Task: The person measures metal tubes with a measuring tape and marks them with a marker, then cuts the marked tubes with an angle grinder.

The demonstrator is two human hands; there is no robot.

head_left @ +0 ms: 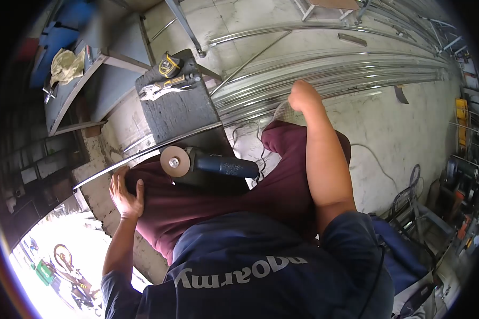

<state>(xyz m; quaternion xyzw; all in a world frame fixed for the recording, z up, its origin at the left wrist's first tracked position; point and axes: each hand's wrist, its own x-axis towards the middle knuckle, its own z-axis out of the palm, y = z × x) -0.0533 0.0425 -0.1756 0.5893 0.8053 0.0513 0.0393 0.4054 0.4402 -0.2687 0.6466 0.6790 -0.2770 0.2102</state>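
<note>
Angle grinder with a dark blue cylindrical body (226, 166) is lying between the two hands, its round brown disc (182, 169) facing up and pointing toward the left hand (126, 198). That hand is resting open, fingers spread on the maroon trousers (197, 204), gripping nothing. The right hand (304, 97) is curling into a fist above the other knee; whether anything small is sitting inside it, I cannot tell. A long thin metal bar (106, 173) is running just beyond the left hand, crossing the worn black bench (181, 118). Farther out from that hand, a yellow-and-black tape measure (168, 65) and silver locking pliers (155, 91) are resting on the bench. Long shiny metal tubes (356, 66) are lying on the floor behind and beside the right hand. A thin dark cable (260, 146) is winding between the grinder and the right hand.
</note>
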